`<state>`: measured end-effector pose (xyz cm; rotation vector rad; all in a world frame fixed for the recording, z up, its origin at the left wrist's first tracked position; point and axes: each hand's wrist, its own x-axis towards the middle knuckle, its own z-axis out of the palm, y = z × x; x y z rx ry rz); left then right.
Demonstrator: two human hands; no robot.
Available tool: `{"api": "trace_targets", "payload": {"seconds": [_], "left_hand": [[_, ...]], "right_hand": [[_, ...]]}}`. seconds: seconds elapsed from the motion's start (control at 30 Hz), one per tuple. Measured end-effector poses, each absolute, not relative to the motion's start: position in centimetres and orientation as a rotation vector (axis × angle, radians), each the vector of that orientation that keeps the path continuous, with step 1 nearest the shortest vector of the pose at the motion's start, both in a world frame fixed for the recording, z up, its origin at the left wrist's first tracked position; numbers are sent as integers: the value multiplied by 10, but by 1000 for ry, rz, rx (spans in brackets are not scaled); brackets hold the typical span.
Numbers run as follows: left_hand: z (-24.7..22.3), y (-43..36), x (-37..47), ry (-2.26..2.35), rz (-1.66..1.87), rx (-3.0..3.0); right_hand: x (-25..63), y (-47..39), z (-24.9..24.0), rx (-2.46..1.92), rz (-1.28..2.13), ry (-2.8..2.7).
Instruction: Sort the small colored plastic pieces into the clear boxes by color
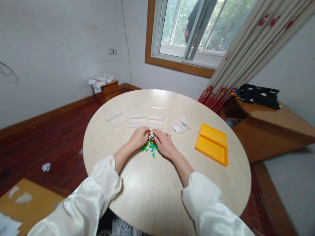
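A small pile of building bricks (152, 141), in green, brown, blue and other colours, lies on the round table (150, 186). My left hand (140, 136) borders the pile on its left, fingers bent and held together, their tips at the pile's far edge. Whether a brick is between them is hidden. On the other side, my right hand (164, 141) lies low with its fingers stretched over the far right edge of the bricks, touching some of them. A few green bricks (154, 155) are scattered on the near side.
Beyond my hands stand two clear plastic trays (137, 121), with a clear lid (117, 120) to their left. A small clear case (180, 126) lies right of them. Farther right is a yellow divided tray (213, 143). A wooden cabinet (278, 131) stands past the table's right edge.
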<state>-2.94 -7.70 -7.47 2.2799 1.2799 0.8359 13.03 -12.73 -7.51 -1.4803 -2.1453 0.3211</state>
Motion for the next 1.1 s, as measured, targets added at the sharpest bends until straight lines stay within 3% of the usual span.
{"api": "trace_targets", "payload": {"seconds": [0.47,0.83,1.1], "left_hand": [[-70,-78,-36,1205,720,2217],[-55,-87,-56,893,432,2348],[-60,-94,-38,852,483,2342]], "right_hand": [[132,-132,-63,-1346,350,-2135],[156,-151,-52,-1529,371,-2271],[141,-148,-56,-1462,444,-2196]]}}
